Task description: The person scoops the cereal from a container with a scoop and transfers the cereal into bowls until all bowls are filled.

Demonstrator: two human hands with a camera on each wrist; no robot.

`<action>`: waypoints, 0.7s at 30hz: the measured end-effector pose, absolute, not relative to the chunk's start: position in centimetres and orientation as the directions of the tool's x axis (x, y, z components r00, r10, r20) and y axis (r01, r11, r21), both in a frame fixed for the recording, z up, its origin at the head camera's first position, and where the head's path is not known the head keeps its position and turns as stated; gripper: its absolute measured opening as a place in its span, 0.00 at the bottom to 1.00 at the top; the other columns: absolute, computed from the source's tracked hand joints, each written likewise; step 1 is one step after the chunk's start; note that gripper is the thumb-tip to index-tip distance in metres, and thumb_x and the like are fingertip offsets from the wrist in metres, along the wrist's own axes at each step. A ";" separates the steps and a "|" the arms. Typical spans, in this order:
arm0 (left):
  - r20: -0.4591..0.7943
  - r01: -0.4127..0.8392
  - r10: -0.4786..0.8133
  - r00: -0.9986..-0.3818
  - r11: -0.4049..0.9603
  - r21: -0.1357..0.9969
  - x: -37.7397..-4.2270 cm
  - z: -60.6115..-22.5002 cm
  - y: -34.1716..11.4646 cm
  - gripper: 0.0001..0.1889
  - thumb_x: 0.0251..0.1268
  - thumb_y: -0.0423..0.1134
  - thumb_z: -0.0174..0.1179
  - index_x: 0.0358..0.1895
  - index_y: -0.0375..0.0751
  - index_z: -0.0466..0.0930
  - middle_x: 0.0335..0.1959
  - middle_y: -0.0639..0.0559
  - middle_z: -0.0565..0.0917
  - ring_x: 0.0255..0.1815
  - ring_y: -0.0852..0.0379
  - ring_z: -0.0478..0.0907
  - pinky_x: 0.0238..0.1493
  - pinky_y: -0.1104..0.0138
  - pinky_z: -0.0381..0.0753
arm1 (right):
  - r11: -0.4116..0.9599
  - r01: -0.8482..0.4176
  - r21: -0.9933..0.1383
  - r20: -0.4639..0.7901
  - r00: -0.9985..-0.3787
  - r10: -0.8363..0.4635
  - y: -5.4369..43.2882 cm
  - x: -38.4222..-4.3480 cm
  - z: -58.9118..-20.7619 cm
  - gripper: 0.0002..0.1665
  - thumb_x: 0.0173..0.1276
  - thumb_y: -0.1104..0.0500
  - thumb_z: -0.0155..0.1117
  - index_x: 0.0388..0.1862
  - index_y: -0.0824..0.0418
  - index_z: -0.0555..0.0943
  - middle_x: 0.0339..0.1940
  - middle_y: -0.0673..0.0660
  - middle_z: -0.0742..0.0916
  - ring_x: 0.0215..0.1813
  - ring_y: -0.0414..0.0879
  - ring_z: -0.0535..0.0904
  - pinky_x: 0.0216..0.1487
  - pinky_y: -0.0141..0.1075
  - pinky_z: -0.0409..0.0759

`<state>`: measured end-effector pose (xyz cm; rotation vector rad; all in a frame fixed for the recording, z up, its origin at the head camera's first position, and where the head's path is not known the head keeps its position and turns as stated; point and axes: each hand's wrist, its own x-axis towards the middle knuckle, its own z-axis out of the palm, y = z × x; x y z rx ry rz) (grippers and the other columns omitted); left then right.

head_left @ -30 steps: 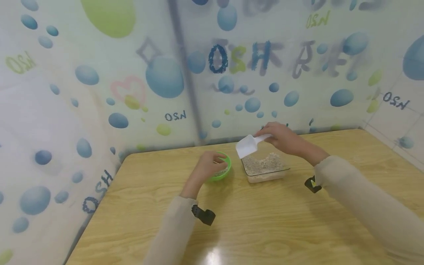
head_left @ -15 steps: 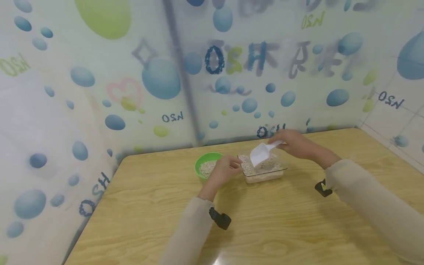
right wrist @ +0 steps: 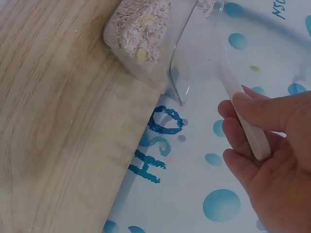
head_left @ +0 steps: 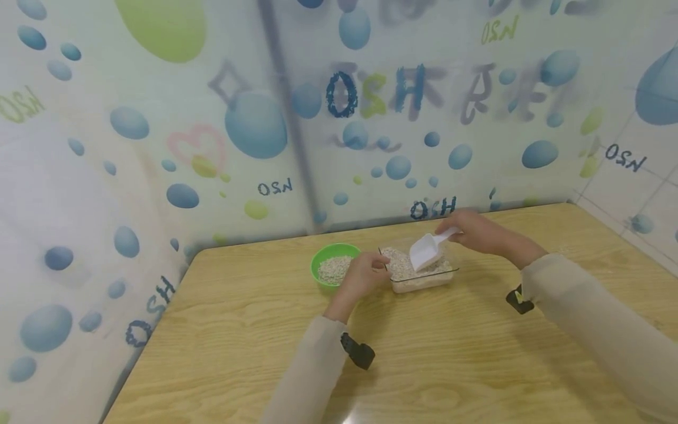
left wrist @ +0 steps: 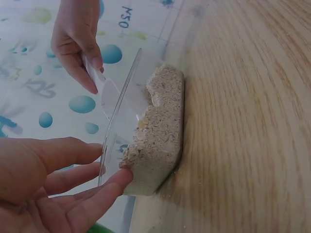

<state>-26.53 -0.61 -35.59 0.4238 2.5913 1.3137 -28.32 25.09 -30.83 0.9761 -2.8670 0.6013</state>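
My right hand (head_left: 474,232) grips the handle of a white plastic scoop (head_left: 425,252) with its thumb and curled fingers. The scoop's blade dips inside a clear rectangular container (left wrist: 138,167) of oat-like flakes (left wrist: 163,114). In the right wrist view, the handle (right wrist: 252,133) lies across my fingers, and the container wall covers part of the blade. My left hand (head_left: 364,275) is at the container's left end. Its loosely extended fingertips (left wrist: 125,175) touch the end wall, and the thumb lies at the rim.
A green bowl (head_left: 320,259) holding similar flakes stands left of the container, partly behind my left hand. Both rest on a wood-grain table (head_left: 424,353). A patterned wall (head_left: 365,188) rises close behind the table's back edge.
My left hand has gone from over the green bowl rightward to the container. The scoop in my right hand has moved right and down into the container.
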 end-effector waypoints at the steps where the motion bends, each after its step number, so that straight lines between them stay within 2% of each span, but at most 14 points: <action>1: -0.056 0.154 0.338 -0.939 0.562 0.812 -26.5 -35.6 -0.6 0.15 0.60 0.34 0.60 0.50 0.35 0.78 0.48 0.42 0.79 0.49 0.47 0.76 0.46 0.61 0.77 | 0.729 -0.585 -0.355 0.158 -0.806 -0.570 25.1 -28.3 -30.9 0.13 0.61 0.75 0.56 0.45 0.73 0.80 0.43 0.65 0.83 0.47 0.61 0.76 0.48 0.51 0.74; 10: -0.053 0.144 0.331 -0.942 0.543 0.827 -26.6 -35.9 -0.5 0.15 0.59 0.34 0.61 0.50 0.35 0.78 0.49 0.42 0.79 0.49 0.47 0.76 0.47 0.61 0.77 | 0.757 -0.514 -0.404 0.085 -0.845 -0.529 25.4 -28.5 -31.7 0.15 0.63 0.74 0.53 0.49 0.74 0.77 0.47 0.67 0.81 0.51 0.63 0.74 0.50 0.53 0.72; 21: -0.057 0.130 0.313 -0.948 0.544 0.829 -26.9 -36.2 -0.6 0.15 0.58 0.35 0.62 0.49 0.37 0.80 0.48 0.44 0.80 0.48 0.50 0.77 0.46 0.62 0.77 | 0.730 -0.521 -0.444 0.088 -0.835 -0.542 25.4 -29.4 -33.0 0.15 0.62 0.75 0.54 0.49 0.72 0.79 0.45 0.65 0.82 0.49 0.61 0.75 0.49 0.53 0.73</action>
